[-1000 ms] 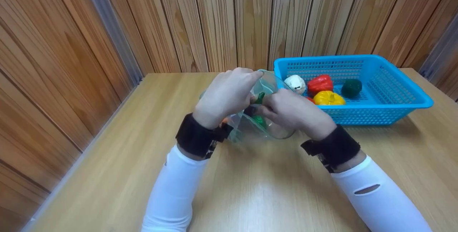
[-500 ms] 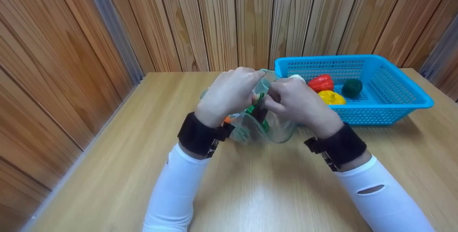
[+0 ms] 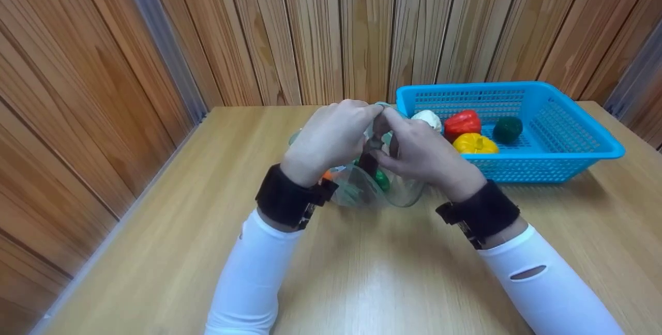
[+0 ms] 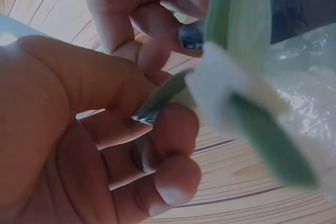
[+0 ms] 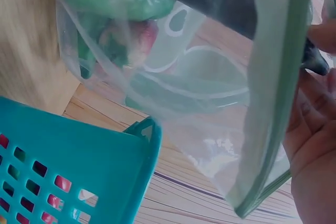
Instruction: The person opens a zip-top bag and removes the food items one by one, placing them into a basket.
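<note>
Pinching the clear bag (image 5: 194, 124) at its edge, the left hand (image 3: 328, 136), centre of the head view, has thumb and fingers closed there, seemingly to hold the mouth apart. Just right of it, the right hand (image 3: 421, 149) curls thumb and fingers about the tip of a dark vegetable (image 5: 220, 1), apparently to control its slant; how firmly, I cannot tell. Its body lies inside the bag, beside a green vegetable (image 5: 121, 1). Right of frame, the blue basket (image 3: 527, 167) sits near, likely for easy reach.
</note>
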The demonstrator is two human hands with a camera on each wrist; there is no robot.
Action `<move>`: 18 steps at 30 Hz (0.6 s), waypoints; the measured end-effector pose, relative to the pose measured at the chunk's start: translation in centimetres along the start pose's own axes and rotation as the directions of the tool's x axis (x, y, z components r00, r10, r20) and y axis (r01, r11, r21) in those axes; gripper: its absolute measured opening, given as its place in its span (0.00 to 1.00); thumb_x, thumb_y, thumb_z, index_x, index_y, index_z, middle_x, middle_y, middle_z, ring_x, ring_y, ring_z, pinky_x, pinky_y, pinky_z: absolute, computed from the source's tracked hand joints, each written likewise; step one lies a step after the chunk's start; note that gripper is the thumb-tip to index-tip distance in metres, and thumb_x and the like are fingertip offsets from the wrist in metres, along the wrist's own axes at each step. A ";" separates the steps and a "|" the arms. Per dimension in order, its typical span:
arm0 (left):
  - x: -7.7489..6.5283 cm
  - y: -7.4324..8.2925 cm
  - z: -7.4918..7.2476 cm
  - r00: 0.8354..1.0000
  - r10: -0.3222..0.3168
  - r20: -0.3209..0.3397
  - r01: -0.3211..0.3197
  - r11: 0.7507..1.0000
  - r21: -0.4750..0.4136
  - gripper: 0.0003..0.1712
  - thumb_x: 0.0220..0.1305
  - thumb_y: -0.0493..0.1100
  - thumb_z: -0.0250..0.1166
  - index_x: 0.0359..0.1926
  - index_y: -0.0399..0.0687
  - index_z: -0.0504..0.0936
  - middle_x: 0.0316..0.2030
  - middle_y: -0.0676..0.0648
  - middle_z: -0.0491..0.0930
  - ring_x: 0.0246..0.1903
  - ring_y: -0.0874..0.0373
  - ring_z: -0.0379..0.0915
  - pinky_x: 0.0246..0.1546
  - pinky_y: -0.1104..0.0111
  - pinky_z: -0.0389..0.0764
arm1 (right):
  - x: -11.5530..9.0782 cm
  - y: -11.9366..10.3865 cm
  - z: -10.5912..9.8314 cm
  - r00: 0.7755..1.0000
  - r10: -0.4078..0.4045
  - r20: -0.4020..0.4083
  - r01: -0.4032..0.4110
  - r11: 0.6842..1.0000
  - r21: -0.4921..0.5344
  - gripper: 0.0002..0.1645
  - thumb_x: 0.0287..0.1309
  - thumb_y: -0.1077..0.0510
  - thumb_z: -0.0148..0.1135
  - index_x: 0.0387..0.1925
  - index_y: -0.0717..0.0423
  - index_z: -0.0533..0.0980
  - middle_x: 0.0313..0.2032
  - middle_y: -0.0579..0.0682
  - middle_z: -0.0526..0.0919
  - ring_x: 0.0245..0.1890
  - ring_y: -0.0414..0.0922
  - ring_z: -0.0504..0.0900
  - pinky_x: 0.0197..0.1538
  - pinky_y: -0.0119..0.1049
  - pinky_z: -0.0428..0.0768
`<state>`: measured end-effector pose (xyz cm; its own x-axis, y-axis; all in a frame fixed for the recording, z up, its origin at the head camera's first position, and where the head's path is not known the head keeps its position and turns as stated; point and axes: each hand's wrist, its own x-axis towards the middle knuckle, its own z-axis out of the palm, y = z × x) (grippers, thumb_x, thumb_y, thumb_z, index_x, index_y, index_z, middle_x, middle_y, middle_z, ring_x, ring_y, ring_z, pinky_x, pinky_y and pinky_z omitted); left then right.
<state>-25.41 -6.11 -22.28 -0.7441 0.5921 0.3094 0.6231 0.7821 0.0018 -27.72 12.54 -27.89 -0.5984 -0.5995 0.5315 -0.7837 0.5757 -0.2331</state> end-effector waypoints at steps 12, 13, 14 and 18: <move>0.0 0.0 0.1 1.000 0.017 -0.009 -0.017 1.000 0.009 0.31 0.61 0.29 0.59 0.67 0.46 0.75 0.49 0.46 0.84 0.37 0.56 0.78 0.32 0.67 0.82 | 0.2 0.0 0.6 0.987 0.045 0.152 -0.044 0.999 -0.007 0.18 0.54 0.57 0.75 0.45 0.54 0.78 0.37 0.50 0.84 0.29 0.44 0.82 0.34 0.35 0.84; -0.1 -0.1 0.1 1.000 0.018 -0.010 -0.018 1.000 0.009 0.31 0.61 0.29 0.60 0.67 0.46 0.74 0.49 0.47 0.84 0.38 0.56 0.79 0.33 0.67 0.82 | 0.2 0.0 0.5 0.985 0.051 0.164 -0.052 0.999 0.004 0.18 0.54 0.57 0.75 0.45 0.54 0.78 0.37 0.50 0.85 0.29 0.44 0.83 0.34 0.36 0.85; -0.1 -0.1 0.0 1.000 0.016 -0.010 -0.016 1.000 0.007 0.31 0.62 0.29 0.61 0.67 0.46 0.75 0.49 0.47 0.84 0.38 0.56 0.79 0.34 0.67 0.82 | 0.2 -0.1 0.4 0.984 0.054 0.168 -0.057 0.998 0.012 0.19 0.54 0.57 0.75 0.46 0.54 0.78 0.38 0.50 0.85 0.30 0.44 0.84 0.36 0.36 0.85; -0.2 -0.1 -0.1 1.000 0.007 -0.013 -0.007 1.000 -0.001 0.26 0.62 0.34 0.67 0.62 0.47 0.78 0.42 0.48 0.84 0.38 0.56 0.78 0.36 0.67 0.83 | 0.0 0.0 -0.6 0.995 -0.019 0.098 0.015 0.999 0.041 0.20 0.54 0.57 0.75 0.46 0.55 0.77 0.38 0.49 0.87 0.35 0.43 0.86 0.39 0.37 0.86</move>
<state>-25.31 -6.31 -22.26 -0.7364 0.5950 0.3218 0.6287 0.7776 0.0010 -27.61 12.84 -27.40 -0.5972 -0.6615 0.4536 -0.7986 0.5434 -0.2589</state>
